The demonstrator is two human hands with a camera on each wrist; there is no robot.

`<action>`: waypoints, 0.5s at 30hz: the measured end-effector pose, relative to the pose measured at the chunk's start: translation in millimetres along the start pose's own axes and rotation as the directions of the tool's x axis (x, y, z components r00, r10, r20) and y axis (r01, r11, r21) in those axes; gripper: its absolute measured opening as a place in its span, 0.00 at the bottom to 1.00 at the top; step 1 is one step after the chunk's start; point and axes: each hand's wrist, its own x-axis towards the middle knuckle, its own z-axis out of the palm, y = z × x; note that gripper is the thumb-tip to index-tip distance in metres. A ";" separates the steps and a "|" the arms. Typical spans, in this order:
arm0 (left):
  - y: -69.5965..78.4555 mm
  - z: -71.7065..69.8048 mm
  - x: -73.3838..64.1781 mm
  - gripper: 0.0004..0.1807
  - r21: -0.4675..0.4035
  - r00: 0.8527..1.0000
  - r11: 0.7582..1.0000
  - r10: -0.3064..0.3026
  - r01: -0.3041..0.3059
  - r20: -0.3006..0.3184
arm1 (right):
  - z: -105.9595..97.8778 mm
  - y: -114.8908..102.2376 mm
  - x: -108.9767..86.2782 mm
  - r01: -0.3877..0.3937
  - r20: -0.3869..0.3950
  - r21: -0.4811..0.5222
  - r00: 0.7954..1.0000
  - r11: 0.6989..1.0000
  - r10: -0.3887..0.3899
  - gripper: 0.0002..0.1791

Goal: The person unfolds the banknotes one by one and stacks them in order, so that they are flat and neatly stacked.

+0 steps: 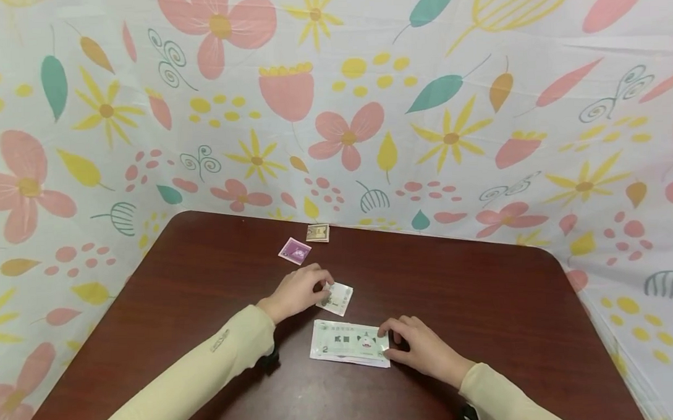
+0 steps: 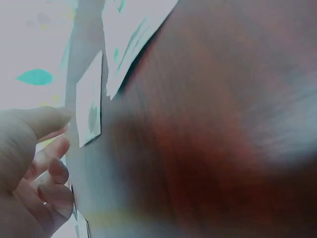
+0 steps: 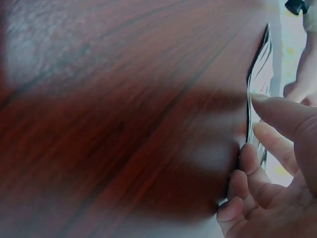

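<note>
My left hand [image 1: 299, 290], fingers bent, reaches over the left corner of a small folded banknote [image 1: 339, 298]. In the left wrist view, thumb and fingertips are spread a little beside that folded note [image 2: 89, 106], with nothing between them. Nearer to me lies a stack of pale green banknotes [image 1: 341, 343]; the top one bears a 2 and a cartoon face. My right hand [image 1: 422, 349] rests at the stack's right end, its thumb and index fingertip apart on the notes. In the right wrist view, the other fingers curl beside the stack's edge [image 3: 261, 74].
Farther back on the dark wooden table [image 1: 456, 292] lie a purple folded note [image 1: 295, 251] and a brownish folded note [image 1: 317, 233], close together. A flower-patterned cloth [image 1: 343, 80] hangs behind the table and along its sides.
</note>
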 end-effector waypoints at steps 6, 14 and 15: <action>1.5 1.5 17.7 0.17 0.069 0.993 0.998 0.004 -0.012 0.117 | 1.0 -0.1 -0.2 0.014 -0.005 0.001 1.000 1.000 -0.014 0.15; 5.6 0.6 23.1 0.14 0.135 0.991 0.990 0.031 -0.049 0.128 | -0.5 0.1 -1.3 0.005 0.000 -0.006 1.000 1.000 -0.005 0.15; 5.7 1.3 23.2 0.13 0.150 0.992 0.987 0.037 -0.055 0.118 | -0.7 0.5 -1.3 0.005 0.001 -0.006 1.000 1.000 -0.005 0.15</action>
